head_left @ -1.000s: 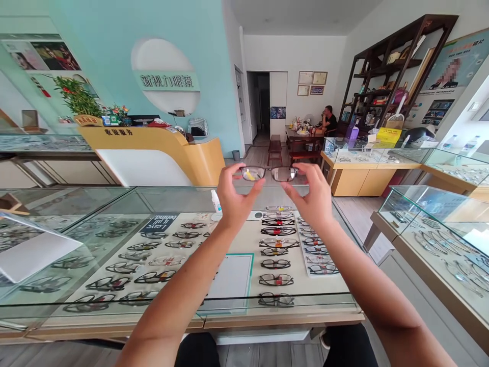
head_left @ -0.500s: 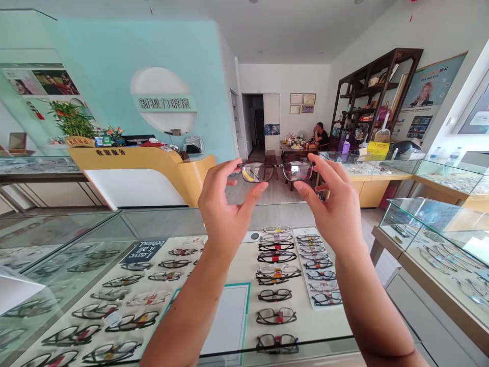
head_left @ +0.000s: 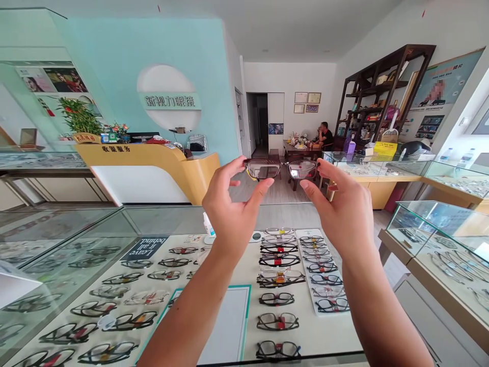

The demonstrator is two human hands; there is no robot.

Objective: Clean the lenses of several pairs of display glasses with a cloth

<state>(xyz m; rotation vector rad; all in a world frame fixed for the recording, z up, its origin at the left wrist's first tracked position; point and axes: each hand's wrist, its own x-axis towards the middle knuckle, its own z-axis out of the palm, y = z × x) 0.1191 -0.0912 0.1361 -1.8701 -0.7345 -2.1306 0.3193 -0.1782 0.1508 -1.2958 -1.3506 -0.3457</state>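
I hold a dark-framed pair of glasses [head_left: 281,168] up in front of me with both hands. My left hand [head_left: 229,204] pinches the left lens rim between thumb and fingers. My right hand [head_left: 338,204] pinches the right rim the same way. The lenses face me and a small yellow tag shows on the left lens. Below my arms lies a glass display counter [head_left: 76,229] holding several rows of glasses [head_left: 278,260].
A yellow reception desk [head_left: 153,163] stands at the back left. More glass counters [head_left: 431,224] run along the right. A dark shelf unit [head_left: 382,97] lines the right wall. A person sits at a table [head_left: 301,148] far back. A small bottle [head_left: 208,229] stands on the counter.
My hands have brought the glasses closer and slightly higher in view, and my head has tilted up a little. The grip on the glasses is the same.
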